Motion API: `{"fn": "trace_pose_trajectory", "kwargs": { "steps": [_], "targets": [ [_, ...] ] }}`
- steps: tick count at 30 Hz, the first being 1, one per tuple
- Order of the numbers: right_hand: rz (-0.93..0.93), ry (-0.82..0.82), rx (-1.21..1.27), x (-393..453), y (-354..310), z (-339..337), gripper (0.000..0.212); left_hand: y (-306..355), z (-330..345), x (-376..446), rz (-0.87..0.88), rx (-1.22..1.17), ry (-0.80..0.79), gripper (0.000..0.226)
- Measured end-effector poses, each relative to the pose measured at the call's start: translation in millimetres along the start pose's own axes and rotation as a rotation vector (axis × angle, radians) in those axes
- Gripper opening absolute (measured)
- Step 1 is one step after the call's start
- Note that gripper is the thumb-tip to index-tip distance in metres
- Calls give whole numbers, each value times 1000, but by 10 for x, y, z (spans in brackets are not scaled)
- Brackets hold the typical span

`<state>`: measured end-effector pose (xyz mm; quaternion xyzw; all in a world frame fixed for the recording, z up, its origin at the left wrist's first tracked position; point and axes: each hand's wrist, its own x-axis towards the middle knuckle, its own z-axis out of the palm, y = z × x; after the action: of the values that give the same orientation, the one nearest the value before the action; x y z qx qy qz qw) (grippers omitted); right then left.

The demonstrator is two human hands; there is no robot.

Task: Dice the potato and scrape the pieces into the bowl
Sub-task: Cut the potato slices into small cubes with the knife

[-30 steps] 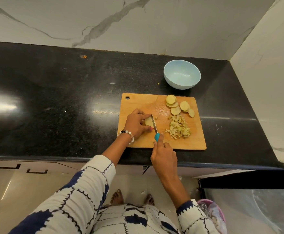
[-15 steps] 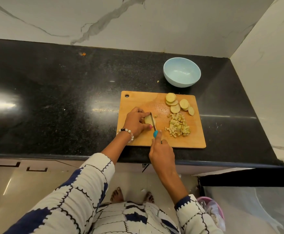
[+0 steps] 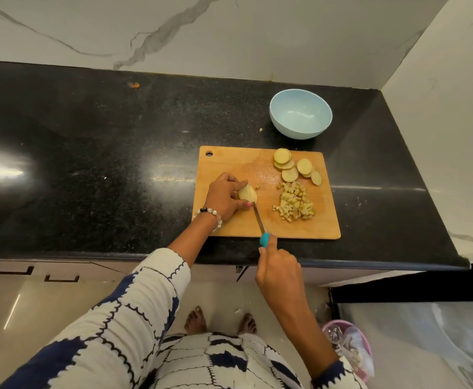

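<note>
Our left hand (image 3: pixel 225 199) curls around the potato piece (image 3: pixel 248 193); our right hand (image 3: pixel 279 269) grips the knife (image 3: pixel 260 223).

black counter (image 3: pixel 89 164), marble wall (image 3: pixel 229 32) — pink bin (image 3: pixel 350 349)

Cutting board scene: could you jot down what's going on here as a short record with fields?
left hand: holds potato piece on cutting board
right hand: grips knife, tip by the piece
diced pile: on board, right side
slices: uncut, board's far right corner
bowl: empty, behind board
counter: black
</note>
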<state>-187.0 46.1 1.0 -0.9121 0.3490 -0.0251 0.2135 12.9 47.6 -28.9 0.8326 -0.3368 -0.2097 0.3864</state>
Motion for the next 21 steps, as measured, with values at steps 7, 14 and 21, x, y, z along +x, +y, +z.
{"fn": "trace_pose_trajectory", "kwargs": {
  "steps": [7,14,21],
  "targets": [
    [25,63,-4,445,-58,29,53,-60,-15,-54,3,-31,35,60],
    [34,2,-86,513,-154,73,53,-54,2,-36,3,-50,48,58],
    [32,-77,-170,467,-195,65,55,-43,31,-31,0,-56,67,57]
  ]
}}
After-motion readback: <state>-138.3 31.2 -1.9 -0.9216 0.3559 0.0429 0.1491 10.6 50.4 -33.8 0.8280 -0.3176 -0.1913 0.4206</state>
